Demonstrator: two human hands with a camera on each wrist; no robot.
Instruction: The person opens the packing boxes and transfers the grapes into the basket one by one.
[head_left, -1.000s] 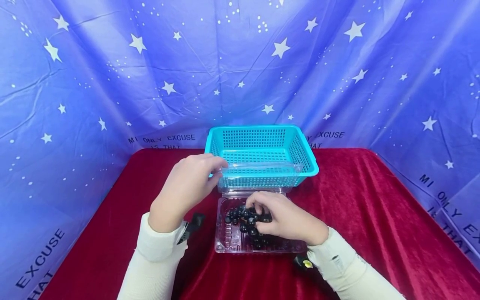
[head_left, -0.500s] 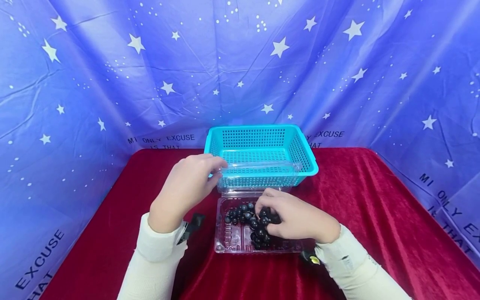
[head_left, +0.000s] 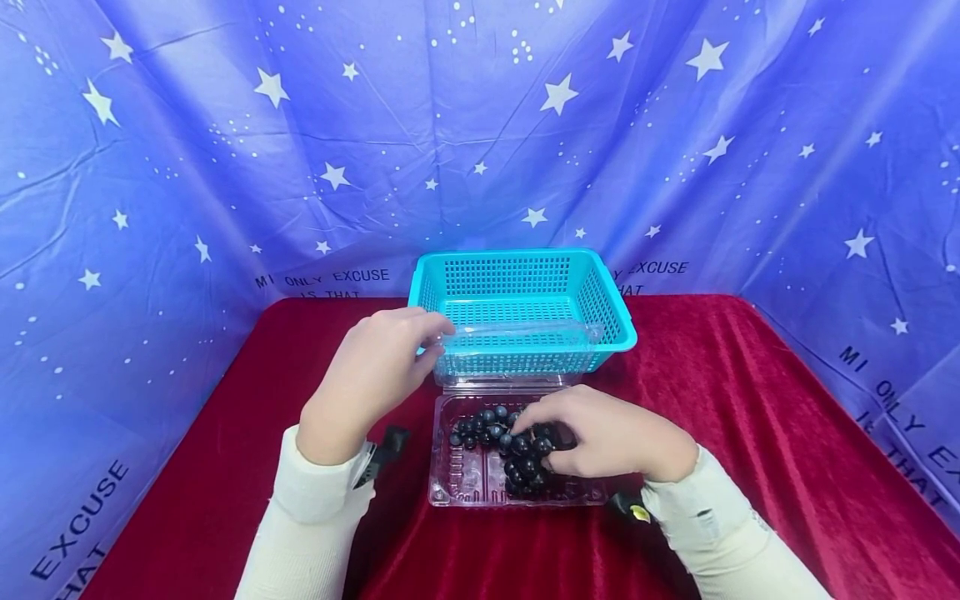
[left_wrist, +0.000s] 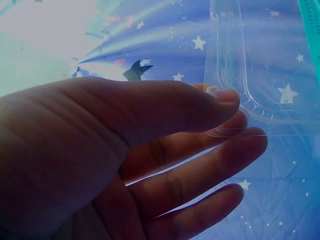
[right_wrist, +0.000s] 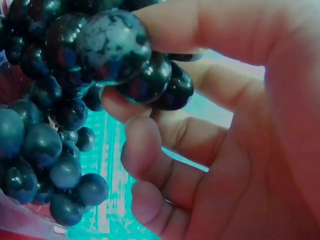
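My left hand [head_left: 382, 367] pinches the corner of a clear plastic clamshell lid [left_wrist: 255, 107] between thumb and fingers, holding it raised. Below it, the clamshell's base [head_left: 465, 482] lies on the table with dark grapes [head_left: 525, 467] inside. Over the base's right half, my right hand [head_left: 607, 433] has its thumb and fingers curled round part of the bunch. From the right wrist, the thumb shows against a large glossy grape [right_wrist: 115, 47], with fingers on the bunch's far side. More grapes [right_wrist: 37, 142] hang in a cluster to the left.
Right behind the raised lid stands a turquoise plastic basket [head_left: 510, 253] with perforated walls. Red velvet cloth [head_left: 720, 400] covers the table. A blue curtain [head_left: 450, 100] printed with white stars surrounds it.
My right hand has shifted rightward over the grapes, and the bunch under it has moved slightly right. My left hand and the lid have stayed still.
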